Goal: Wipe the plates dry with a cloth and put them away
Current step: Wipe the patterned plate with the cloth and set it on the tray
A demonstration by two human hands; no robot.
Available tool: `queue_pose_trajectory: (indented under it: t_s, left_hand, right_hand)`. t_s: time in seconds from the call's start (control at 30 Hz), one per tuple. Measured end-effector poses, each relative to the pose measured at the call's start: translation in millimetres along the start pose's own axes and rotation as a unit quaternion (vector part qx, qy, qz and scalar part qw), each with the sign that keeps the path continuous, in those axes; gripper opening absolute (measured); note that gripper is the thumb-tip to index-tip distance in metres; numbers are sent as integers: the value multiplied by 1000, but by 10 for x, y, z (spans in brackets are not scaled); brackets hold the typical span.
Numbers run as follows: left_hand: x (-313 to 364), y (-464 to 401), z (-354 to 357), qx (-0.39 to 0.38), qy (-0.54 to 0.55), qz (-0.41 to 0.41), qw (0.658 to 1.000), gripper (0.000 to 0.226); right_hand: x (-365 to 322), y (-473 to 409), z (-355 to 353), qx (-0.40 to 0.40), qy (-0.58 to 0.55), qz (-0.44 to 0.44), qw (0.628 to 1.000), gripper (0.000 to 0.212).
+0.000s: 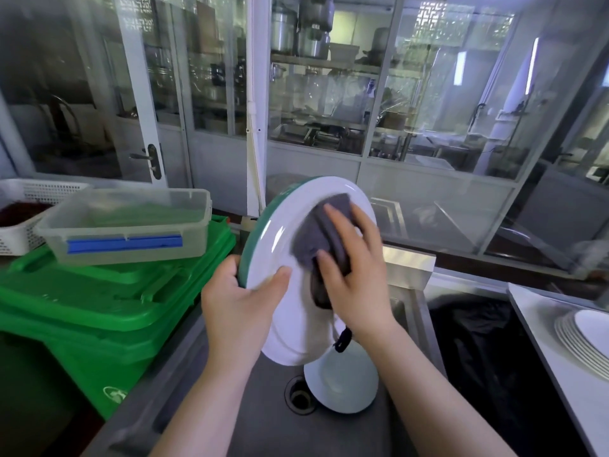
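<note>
- The left hand (240, 298) has its grip on the rim of a large white plate (290, 239) with a green underside: thumb across the white face, fingers curled behind the edge at about 8 o'clock on the plate.
- The plate stands tilted on edge above the sink (263, 390), its white face turned toward the person.
- The right hand (352, 275) presses a grey cloth (321, 235) flat against the plate's face with spread fingers; part of the cloth hangs below the palm, and a dark loop dangles at the plate's 5 o'clock edge.
- A second plate (342, 380), white, lies in the sink basin just beside the drain (298, 395), below the held plate.
- At 3 o'clock, on a white worktop (540, 311), sits a stack of plates (583, 338), partly cut off by the frame edge.
- At 9 o'clock stands a green bin (99, 308) with a clear tub (128, 225) on its lid; a white basket (23, 206) sits beyond it.
</note>
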State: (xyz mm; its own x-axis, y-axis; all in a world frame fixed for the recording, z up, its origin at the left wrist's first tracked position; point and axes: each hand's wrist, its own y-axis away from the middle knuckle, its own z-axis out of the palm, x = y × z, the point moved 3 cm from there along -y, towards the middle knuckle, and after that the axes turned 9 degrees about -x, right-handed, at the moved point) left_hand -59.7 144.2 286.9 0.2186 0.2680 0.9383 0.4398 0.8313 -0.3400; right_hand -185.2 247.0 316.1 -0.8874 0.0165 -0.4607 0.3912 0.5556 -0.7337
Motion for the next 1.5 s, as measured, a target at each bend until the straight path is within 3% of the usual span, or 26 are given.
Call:
queue_pose_trajectory:
  t_s: [0.1, 0.17, 0.3, 0.43, 0.53, 0.6, 0.67, 0.73, 0.8, 1.0, 1.07, 1.17, 1.27, 1.3, 1.43, 1.5]
  left_hand:
    - [21, 24, -11, 4, 27, -14, 1000, 25]
    - [13, 14, -29, 14, 51, -23, 998, 24]
    - [-35, -60, -64, 42, 77, -28, 996, 24]
    - [-72, -122, -125, 82, 103, -41, 990, 22]
    - [-46, -158, -187, 95, 115, -43, 988, 22]
    - [4, -161, -212, 88, 114, -31, 989, 17]
    - [40, -156, -222, 73, 114, -19, 991, 17]
    - [53, -151, -224, 61, 112, -11, 992, 19]
    - [54, -152, -223, 53, 112, -2, 992, 22]
    - [-13, -154, -234, 63, 140, -7, 988, 26]
    - [-37, -158, -246, 67, 144, -11, 987, 25]
    - [-64, -182, -276, 64, 164, -23, 984, 19]
    - [-145, -198, -274, 58, 215, -58, 973, 12]
    - [-183, -198, -254, 53, 236, -67, 968, 10]
    - [-323, -164, -135, 44, 291, -109, 949, 14]
    - [-425, -157, -117, 32, 318, -140, 937, 5]
  right_hand:
    - [217, -9, -102, 66, -39, 127, 989, 48]
    - [248, 43, -97, 64, -38, 147, 986, 48]
    - [19, 229, 56, -18, 32, 25, 999, 49]
    - [-104, 545, 258, -91, 49, -140, 985, 46]
    - [69, 676, 218, -117, 44, -156, 980, 41]
    - [231, 749, 184, -100, 62, -101, 988, 42]
    - [386, 798, 163, -46, 32, 52, 997, 50]
    - [508, 797, 135, 16, -50, 228, 972, 52]
    - [614, 766, 91, 42, -102, 313, 943, 43]
    - [713, 732, -28, 59, -205, 361, 908, 12]
    - [731, 739, -49, 73, -226, 386, 891, 15]
    - [784, 788, -34, 108, -332, 451, 821, 26]
    - [776, 799, 24, 109, -438, 505, 736, 21]
    - [761, 789, 59, 92, -461, 509, 721, 30]
    - [644, 739, 129, 32, -486, 496, 719, 64]
    - [583, 711, 110, 14, -508, 481, 714, 73]
